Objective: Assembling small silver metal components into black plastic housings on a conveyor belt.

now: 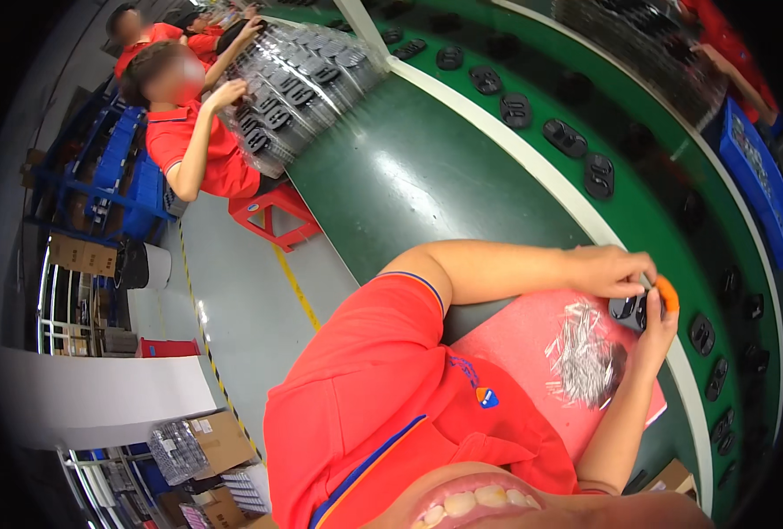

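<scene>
My left hand [612,271] is closed, with its fingertips pinched together over a black plastic part [622,308]. A small greyish bit shows at those fingertips, too small to name. From the other side, my right hand [656,335] grips the edge of the part, which is partly hidden by both hands. Around or along a finger of that hand curves an orange piece [668,294], perhaps a finger cover. Just below the hands, a pile of thin silvery metal pins [585,357] lies on a pink mat [506,339].
Beyond a white rail [532,157] runs a green conveyor [532,57] with black oval parts [599,175] in rows. Stacked clear trays of black parts [299,88] stand on the green table [409,167]. Co-workers in red sit at far left; a blue bin [755,181] is at right.
</scene>
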`<state>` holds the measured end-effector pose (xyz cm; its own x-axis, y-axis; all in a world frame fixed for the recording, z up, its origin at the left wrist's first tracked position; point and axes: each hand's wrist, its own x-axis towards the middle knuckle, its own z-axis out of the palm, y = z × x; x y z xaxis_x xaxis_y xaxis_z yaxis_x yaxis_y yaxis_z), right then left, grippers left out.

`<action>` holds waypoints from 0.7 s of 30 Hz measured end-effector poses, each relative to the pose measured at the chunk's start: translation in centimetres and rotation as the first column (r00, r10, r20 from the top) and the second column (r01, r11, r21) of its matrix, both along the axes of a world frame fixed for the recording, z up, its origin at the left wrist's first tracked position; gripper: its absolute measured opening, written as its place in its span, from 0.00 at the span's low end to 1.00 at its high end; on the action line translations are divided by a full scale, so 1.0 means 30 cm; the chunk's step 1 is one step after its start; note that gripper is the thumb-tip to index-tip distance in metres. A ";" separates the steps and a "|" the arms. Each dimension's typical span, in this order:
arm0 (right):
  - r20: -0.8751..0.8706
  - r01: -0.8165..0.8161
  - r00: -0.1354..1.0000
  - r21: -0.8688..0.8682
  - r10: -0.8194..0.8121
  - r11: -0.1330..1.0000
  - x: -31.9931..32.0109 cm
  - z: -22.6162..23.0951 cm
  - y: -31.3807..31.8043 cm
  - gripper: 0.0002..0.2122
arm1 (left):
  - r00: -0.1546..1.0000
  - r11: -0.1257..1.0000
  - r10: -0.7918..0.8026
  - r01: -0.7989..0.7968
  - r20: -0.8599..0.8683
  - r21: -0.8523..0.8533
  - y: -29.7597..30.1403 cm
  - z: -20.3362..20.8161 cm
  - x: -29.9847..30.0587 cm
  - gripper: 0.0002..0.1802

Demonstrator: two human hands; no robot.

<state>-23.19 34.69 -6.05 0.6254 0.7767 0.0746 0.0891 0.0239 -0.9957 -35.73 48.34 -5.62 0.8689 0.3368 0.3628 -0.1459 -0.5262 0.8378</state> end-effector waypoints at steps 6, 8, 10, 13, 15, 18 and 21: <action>0.067 0.014 0.998 0.047 -0.017 0.999 0.033 0.010 0.074 0.18 | 0.999 0.999 0.034 -0.034 0.039 -0.011 0.068 -0.049 0.001 0.11; 0.051 -0.023 0.998 -0.060 0.026 0.998 0.017 0.025 0.078 0.18 | 0.997 0.993 0.082 -0.082 -0.001 -0.083 0.073 -0.038 -0.031 0.10; 0.006 -0.001 1.000 -0.109 0.002 0.994 0.021 0.039 0.085 0.18 | 0.997 0.989 0.074 -0.077 -0.027 -0.126 0.090 -0.024 -0.020 0.10; -0.058 -0.053 0.997 -0.117 0.047 0.992 0.024 0.039 0.063 0.19 | 0.999 0.996 0.028 -0.031 -0.042 -0.085 0.082 -0.031 -0.010 0.11; -0.069 -0.092 0.994 -0.129 0.084 0.987 0.025 0.035 0.055 0.18 | 0.998 0.990 0.031 -0.039 -0.059 -0.134 0.079 -0.046 -0.009 0.12; -0.087 -0.090 0.993 -0.114 0.081 0.989 0.050 0.007 0.045 0.18 | 0.994 0.993 0.015 -0.028 -0.107 -0.118 0.078 -0.051 0.000 0.15; -0.072 0.076 0.994 -0.100 -0.083 0.992 0.106 -0.031 0.051 0.19 | 0.995 0.994 0.071 -0.076 -0.072 -0.075 0.122 -0.046 0.004 0.23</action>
<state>-20.00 36.23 -6.99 0.6866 0.7254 -0.0487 0.0113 -0.0777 -0.9969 -35.60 52.00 -7.01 0.8628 0.4253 0.2734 -0.0499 -0.4665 0.8831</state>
